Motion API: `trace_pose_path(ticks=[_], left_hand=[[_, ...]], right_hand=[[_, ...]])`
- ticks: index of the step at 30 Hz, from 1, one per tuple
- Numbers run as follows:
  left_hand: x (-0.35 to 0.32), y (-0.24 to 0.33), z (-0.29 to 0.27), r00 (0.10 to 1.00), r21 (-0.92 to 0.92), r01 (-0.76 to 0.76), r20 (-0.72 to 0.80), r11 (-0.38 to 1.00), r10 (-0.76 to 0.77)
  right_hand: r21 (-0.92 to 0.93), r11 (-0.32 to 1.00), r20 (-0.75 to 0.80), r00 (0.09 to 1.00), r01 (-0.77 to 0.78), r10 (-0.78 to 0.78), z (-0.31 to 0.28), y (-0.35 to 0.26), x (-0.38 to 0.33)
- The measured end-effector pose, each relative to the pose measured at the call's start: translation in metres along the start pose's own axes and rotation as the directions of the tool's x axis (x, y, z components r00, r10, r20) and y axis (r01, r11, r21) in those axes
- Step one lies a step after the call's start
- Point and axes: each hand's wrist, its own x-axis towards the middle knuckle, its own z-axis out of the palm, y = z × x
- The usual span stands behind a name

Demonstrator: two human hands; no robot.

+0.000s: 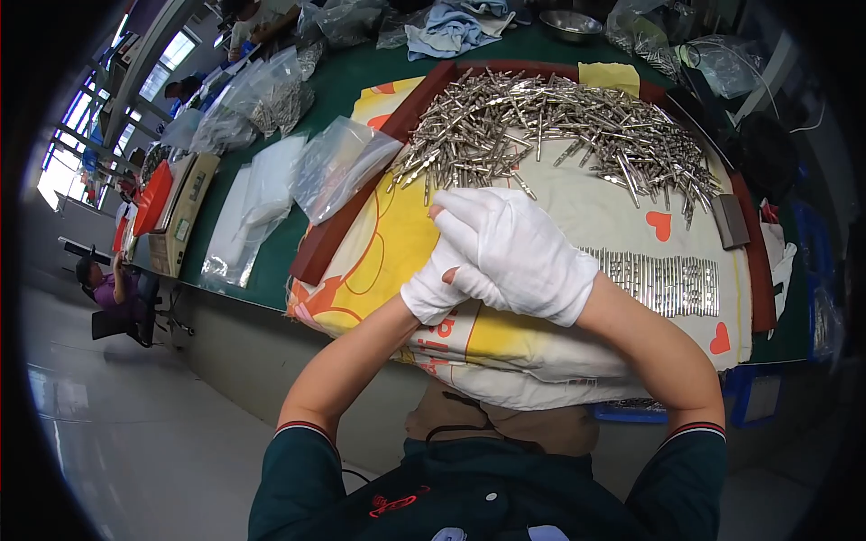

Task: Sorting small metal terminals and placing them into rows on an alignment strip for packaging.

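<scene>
Both my hands wear white gloves with some fingertips bare, and they meet over the printed cloth [361, 243]. My right hand [523, 252] lies across my left hand [431, 281], its fingers bent and pressed together. Whatever the right hand may grip is hidden beneath it. Most of the left fingers are covered, so their pose does not show. Just beyond the hands spreads a large heap of slim silvery metal pins [478, 122]. Beside my right wrist, similar pins lie side by side in a neat row [672, 284].
A dark red wooden frame [317, 252] borders the cloth. A grey-brown block [730, 222] sits at its right side. Clear plastic bags [343, 167] lie left, near a scale-like device [185, 216]. A metal bowl [571, 25] and blue cloth [451, 32] are at the back.
</scene>
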Motion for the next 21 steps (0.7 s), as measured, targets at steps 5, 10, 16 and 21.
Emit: trace_pose_path(ticks=[5, 10, 16, 21], left_hand=[[-0.001, -0.008, -0.004, 0.999, -0.017, 0.008, 0.046, 1.000, -0.008], [-0.006, -0.013, -0.005, 0.996, -0.010, 0.007, 0.092, 1.000, -0.006], [-0.001, -0.018, -0.008, 0.992, 0.007, 0.050, 0.119, 0.999, -0.050], [0.005, 0.008, -0.010, 0.931, -0.007, 0.243, 0.283, 0.970, -0.232]], right_hand=[[0.044, 0.999, 0.008, 1.000, -0.023, 0.023, 0.004, 0.001, -0.002], [0.001, 0.999, -0.094, 0.994, 0.048, -0.048, 0.000, -0.010, -0.001], [0.072, 0.997, 0.030, 1.000, -0.011, 0.009, 0.009, 0.002, -0.006], [0.249, 0.960, -0.284, 0.938, -0.129, 0.200, -0.004, 0.014, -0.018]])
